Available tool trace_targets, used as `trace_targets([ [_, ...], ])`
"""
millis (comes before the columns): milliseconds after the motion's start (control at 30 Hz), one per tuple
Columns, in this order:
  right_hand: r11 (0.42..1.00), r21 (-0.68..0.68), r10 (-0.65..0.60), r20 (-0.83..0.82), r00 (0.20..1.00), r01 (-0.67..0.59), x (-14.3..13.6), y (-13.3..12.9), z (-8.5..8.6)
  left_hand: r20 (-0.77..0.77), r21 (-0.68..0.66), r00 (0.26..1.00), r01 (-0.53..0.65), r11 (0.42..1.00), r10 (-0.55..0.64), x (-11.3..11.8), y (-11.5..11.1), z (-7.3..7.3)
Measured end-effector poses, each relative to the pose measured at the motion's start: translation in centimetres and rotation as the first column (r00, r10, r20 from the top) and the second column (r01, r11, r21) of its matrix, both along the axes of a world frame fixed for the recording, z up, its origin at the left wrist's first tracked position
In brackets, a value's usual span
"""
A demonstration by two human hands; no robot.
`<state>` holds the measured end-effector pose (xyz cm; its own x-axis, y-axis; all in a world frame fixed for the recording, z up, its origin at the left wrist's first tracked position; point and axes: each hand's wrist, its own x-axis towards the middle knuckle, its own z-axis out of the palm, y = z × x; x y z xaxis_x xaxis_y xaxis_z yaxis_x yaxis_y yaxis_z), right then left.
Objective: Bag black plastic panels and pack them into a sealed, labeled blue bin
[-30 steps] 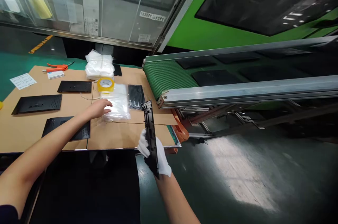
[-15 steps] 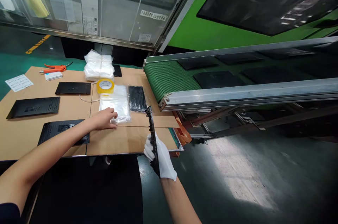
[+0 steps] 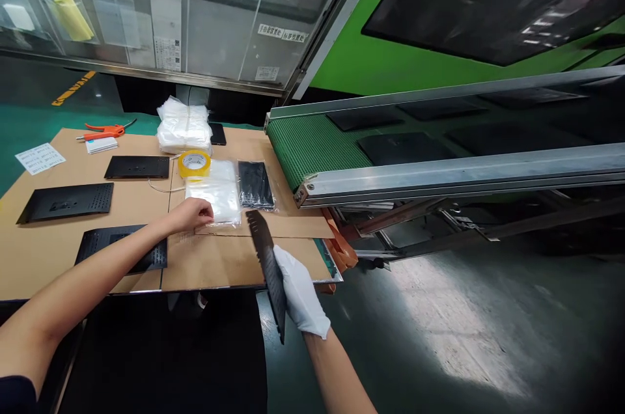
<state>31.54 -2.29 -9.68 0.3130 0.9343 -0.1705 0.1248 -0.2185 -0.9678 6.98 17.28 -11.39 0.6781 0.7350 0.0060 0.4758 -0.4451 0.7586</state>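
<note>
My bare left hand (image 3: pixel 191 215) is closed in a pinch at the near left edge of a flat stack of clear plastic bags (image 3: pixel 223 189). The fingertips appear to grip the edge of a bag, though the grip is partly hidden. In a white glove, my right hand (image 3: pixel 301 290) holds a thin black plastic panel (image 3: pixel 267 264) on edge, just off the table's front. Beyond it lies a black panel in a clear bag (image 3: pixel 255 185). A roll of yellow tape (image 3: pixel 194 164) rests at the far end of the bag stack.
Black panels (image 3: pixel 137 167) (image 3: pixel 66 202) (image 3: pixel 156 254) lie on the cardboard-covered table (image 3: pixel 205 264). Behind are bundled bags (image 3: pixel 183 126), orange nippers (image 3: pixel 105 133) and a label sheet (image 3: pixel 40 158). A green conveyor (image 3: pixel 312 147) carrying several black panels rises to the right.
My left hand has drawn slightly left and its fingers have closed from a looser reach. My right hand has turned the black panel so that its broad face shows more.
</note>
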Motion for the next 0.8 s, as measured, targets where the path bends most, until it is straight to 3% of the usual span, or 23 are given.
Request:
trace_targets([
  [133, 0.976, -0.125, 0.201, 0.207, 0.957, -0.178, 0.2, 0.3, 0.6, 0.102, -0.270, 0.994, -0.012, 0.963, 0.041, 0.2, 0.7, 0.1],
  [233, 0.952, -0.192, 0.283, 0.262, 0.923, -0.238, -0.3, 0.9, 1.2, 0.145, -0.353, 0.988, 0.005, 0.936, 0.049, 0.1, 1.0, -0.1],
  [333, 0.936, -0.228, 0.327, 0.291, 0.899, -0.267, -0.7, 1.9, 1.8, 0.131, -0.331, 0.991, 0.027, 0.943, 0.018, 0.1, 1.1, -0.1],
  [533, 0.937, -0.246, 0.332, 0.406, 0.851, -0.248, -0.3, 3.8, 2.1, 0.007, -0.107, 0.997, 0.080, 0.991, -0.079, 0.4, 0.8, 0.6],
  [800, 0.919, -0.287, 0.370, 0.392, 0.842, -0.271, 0.8, 4.0, 2.2, 0.019, -0.148, 1.000, -0.014, 0.989, 0.017, 0.5, 0.8, 0.8],
])
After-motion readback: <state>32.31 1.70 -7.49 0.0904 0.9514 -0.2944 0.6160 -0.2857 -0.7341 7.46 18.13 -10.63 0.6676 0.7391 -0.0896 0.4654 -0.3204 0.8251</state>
